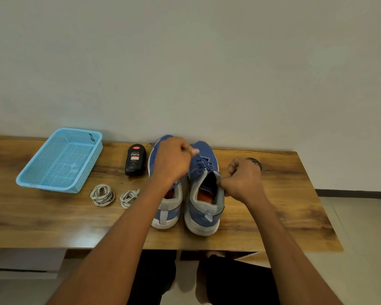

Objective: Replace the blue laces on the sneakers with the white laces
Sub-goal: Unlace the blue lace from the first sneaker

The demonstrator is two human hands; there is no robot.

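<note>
Two blue sneakers stand side by side on the wooden table, heels toward me. My left hand reaches over the left sneaker and pinches the blue lace of the right sneaker near its upper eyelets. My right hand grips the right sneaker's collar at its right side. Two coiled white laces, one bundle and a second bundle, lie on the table left of the shoes.
A light blue mesh basket sits at the table's back left. A black shoe polish bottle lies just left of the sneakers. A small dark round object shows behind my right hand. The wall runs right behind the table.
</note>
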